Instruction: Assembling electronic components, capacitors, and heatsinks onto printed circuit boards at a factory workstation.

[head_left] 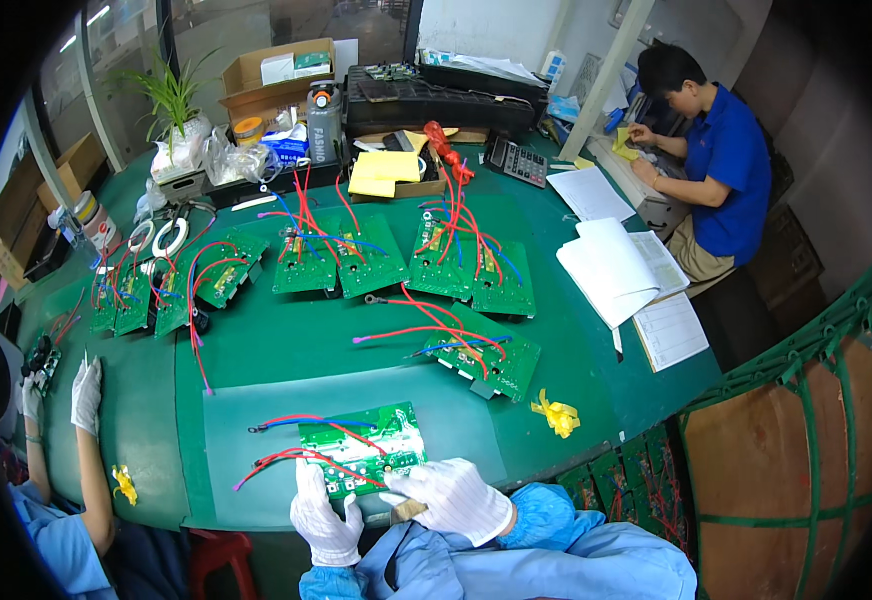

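Observation:
A green circuit board (361,450) with red and blue wires lies flat on the green mat in front of me. The wires run off its left side to ring terminals. My left hand (326,518), in a white glove, grips the board's lower left corner, with its thumb at the near edge. My right hand (451,498), also gloved, is closed over the lower right corner. A tan, flat piece (409,510) shows beneath its fingers; its kind is hard to make out. Light blue sleeves cover my forearms.
More wired boards (481,355) stand and lean beyond, in rows. Crumpled yellow scraps (556,413) lie at right. Papers (611,275), a calculator (519,162) and a grey bottle (324,125) sit farther back. At left, a co-worker's gloved hand (87,395) rests; another person (711,165) sits at right.

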### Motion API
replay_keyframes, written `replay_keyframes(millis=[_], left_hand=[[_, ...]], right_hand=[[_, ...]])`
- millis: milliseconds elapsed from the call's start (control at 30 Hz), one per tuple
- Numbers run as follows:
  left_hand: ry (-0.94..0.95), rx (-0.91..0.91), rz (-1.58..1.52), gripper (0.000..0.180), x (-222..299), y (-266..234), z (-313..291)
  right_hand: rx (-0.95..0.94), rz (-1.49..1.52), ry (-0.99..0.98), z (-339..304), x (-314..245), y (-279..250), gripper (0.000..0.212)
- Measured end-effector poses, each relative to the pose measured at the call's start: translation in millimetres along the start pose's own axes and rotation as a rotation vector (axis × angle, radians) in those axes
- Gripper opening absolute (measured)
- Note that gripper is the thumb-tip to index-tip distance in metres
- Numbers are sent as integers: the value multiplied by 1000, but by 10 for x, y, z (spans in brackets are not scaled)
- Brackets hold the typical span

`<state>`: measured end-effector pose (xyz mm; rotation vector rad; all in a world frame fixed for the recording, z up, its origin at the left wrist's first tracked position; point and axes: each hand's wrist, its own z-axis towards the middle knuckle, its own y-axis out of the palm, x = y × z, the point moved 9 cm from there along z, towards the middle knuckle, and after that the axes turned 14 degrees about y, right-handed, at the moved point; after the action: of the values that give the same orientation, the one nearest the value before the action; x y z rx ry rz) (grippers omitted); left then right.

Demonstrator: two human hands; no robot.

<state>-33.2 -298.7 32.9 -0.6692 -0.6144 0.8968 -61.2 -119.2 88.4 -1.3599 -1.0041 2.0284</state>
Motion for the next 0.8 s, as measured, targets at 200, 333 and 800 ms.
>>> replay_keyframes(millis=[200,333,800], left_hand=[[-13,-5,27,69,-23,10,-53],[-15,-3,21,69,-15,17,-40],[11,9,18,69,-3,-17,3]], right_hand=[[121,16,-1,95,-99,-150,21],[84,57,-106,-11,-64,-50,32],[0,118,-128,-36,-79,-22,38]])
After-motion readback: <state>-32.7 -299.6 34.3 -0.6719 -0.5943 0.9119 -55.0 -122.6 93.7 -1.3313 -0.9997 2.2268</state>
